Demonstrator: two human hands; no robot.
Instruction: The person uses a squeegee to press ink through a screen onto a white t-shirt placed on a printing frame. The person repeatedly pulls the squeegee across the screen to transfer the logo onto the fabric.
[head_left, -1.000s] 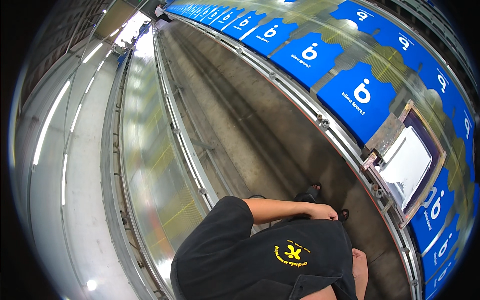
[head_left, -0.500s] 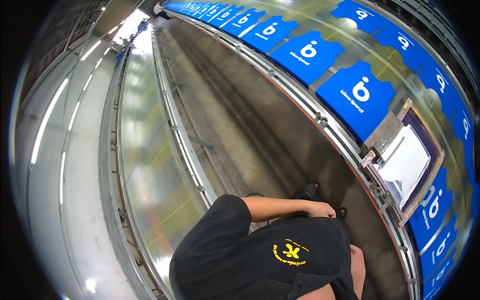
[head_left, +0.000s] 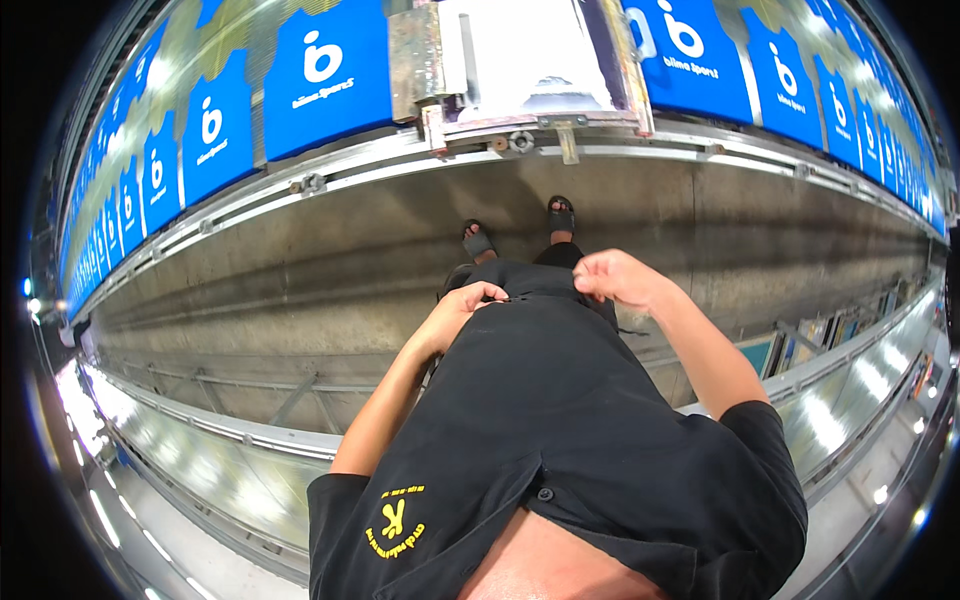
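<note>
Both of my hands are at the lower front of the black shirt (head_left: 540, 370) I wear. My left hand (head_left: 468, 308) is closed, its fingers pinching the shirt's hem. Beside the hem on the other side, my right hand (head_left: 622, 280) is closed with curled fingers; whether cloth or something small is in them is hidden. Beyond my feet, a printing screen frame (head_left: 640, 75) lies on the long table. White ink (head_left: 535, 45) covers much of its mesh, and a worn block (head_left: 415, 65) stands at its left side. Neither hand touches the frame.
Blue fabric panels (head_left: 330, 85) with white prints line the table on both sides of the frame. A metal rail (head_left: 370, 170) with stops runs along its near edge. Behind me is another long table (head_left: 240, 475). Flat boards (head_left: 815, 335) stand beneath it at the right.
My body has turned right, so the frame now lies straight ahead instead of at the right. Both hands now show at the shirt's hem; before, they were partly hidden by the shirt.
</note>
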